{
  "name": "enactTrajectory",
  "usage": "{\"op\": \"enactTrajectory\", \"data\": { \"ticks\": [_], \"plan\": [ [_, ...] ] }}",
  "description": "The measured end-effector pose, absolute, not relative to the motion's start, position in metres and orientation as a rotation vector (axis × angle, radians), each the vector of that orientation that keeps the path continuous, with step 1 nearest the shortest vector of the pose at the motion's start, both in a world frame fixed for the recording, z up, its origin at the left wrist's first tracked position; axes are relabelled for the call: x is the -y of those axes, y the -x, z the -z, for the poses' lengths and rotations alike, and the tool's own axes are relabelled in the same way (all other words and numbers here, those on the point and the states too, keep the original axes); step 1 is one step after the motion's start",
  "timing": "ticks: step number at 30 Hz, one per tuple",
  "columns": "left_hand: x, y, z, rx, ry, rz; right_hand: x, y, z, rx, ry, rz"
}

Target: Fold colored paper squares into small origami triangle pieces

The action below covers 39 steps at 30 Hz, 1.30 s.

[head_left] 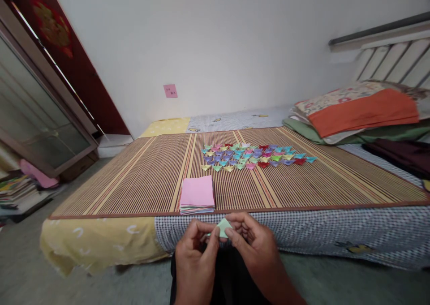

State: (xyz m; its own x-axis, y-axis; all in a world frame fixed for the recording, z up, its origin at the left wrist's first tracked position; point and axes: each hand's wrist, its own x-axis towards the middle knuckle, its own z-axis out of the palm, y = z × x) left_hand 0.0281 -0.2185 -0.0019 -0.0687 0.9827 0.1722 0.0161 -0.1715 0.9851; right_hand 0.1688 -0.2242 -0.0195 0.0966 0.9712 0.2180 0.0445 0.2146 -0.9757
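Between my two hands is a small piece of pale green folded paper [224, 227], held in front of the bed's near edge. Thumb and fingers of my left hand [198, 251] pinch its left side. My right hand [253, 247] grips the right side in the same way, with the thumb on the paper's face. Just beyond the hands, a stack of square paper sheets [197, 192] with a pink one on top lies on the striped mat [141, 175]. Farther back, many small folded paper pieces [250, 166] in mixed colours lie in rows.
Folded bedding [366, 112] with an orange band is piled at the right, near dark cloth [399, 155]. A pink note [170, 91] is stuck to the wall. At the left stand a glass-panelled door [36, 99] and a pile of books [16, 191].
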Motion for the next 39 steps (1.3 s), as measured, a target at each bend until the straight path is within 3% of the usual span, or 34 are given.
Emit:
{"op": "enactTrajectory", "data": {
  "ticks": [7,13,22,30,39],
  "plan": [
    [0.215,-0.03,0.006,-1.13,-1.27,-1.303,0.227,-0.169,0.013,1.35,1.122,-0.806],
    [0.211,-0.03,0.003,-1.019,-1.201,-1.01,0.228,-0.165,0.013,1.184,1.021,-1.034],
    [0.212,-0.029,0.001,-1.047,-1.356,-0.957,0.213,-0.175,0.016,1.14,1.037,-1.279],
    [0.21,-0.027,0.008,-1.132,-1.268,-1.046,0.224,-0.184,0.014,1.459,1.122,-1.139],
    [0.21,-0.028,0.005,-0.988,-1.198,-1.027,0.227,-0.175,0.02,1.39,1.027,-1.111]
  ]
}}
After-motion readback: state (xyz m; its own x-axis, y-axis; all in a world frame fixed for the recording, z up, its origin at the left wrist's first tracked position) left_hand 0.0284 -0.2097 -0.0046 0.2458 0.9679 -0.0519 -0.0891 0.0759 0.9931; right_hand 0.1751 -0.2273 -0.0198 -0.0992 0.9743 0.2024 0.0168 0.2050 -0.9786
